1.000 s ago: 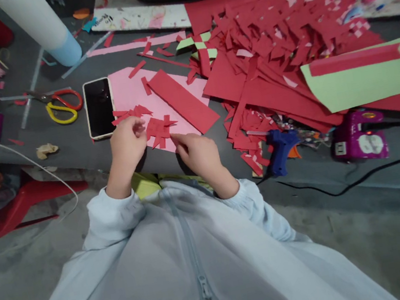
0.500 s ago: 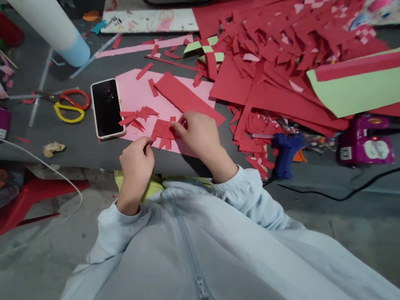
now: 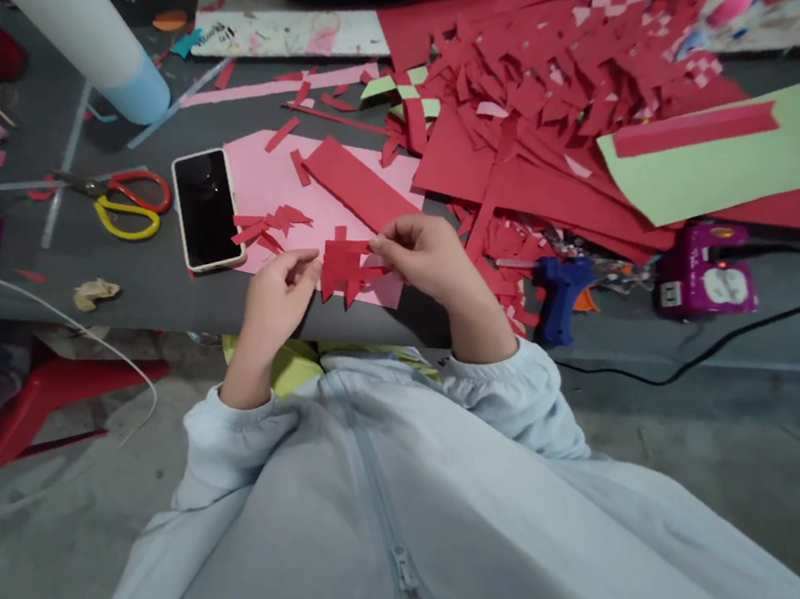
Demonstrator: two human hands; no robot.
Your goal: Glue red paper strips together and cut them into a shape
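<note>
A small red paper piece (image 3: 343, 266) with strips sticking out is held above the table's front edge. My right hand (image 3: 424, 253) pinches its right side between thumb and fingertips. My left hand (image 3: 284, 296) is at its left side, thumb and fingers curled close together; whether they grip the paper is too small to tell. Beneath lies a pink sheet (image 3: 255, 176) bearing a wide red strip (image 3: 355, 180) and several narrow red strips (image 3: 274, 223). A phone (image 3: 206, 209) rests at the sheet's left edge.
Scissors (image 3: 127, 206) and a white-and-blue bottle (image 3: 120, 65) are on the left. A big heap of red paper cuttings (image 3: 525, 87) covers the right, beside a green sheet (image 3: 728, 166). A blue glue gun (image 3: 562, 296) and a purple box with a black cable (image 3: 706, 271) sit at the front right.
My right hand has moved slightly right and my left hand slightly right too. The red paper piece between them now shows more fully, and the view has shifted a little.
</note>
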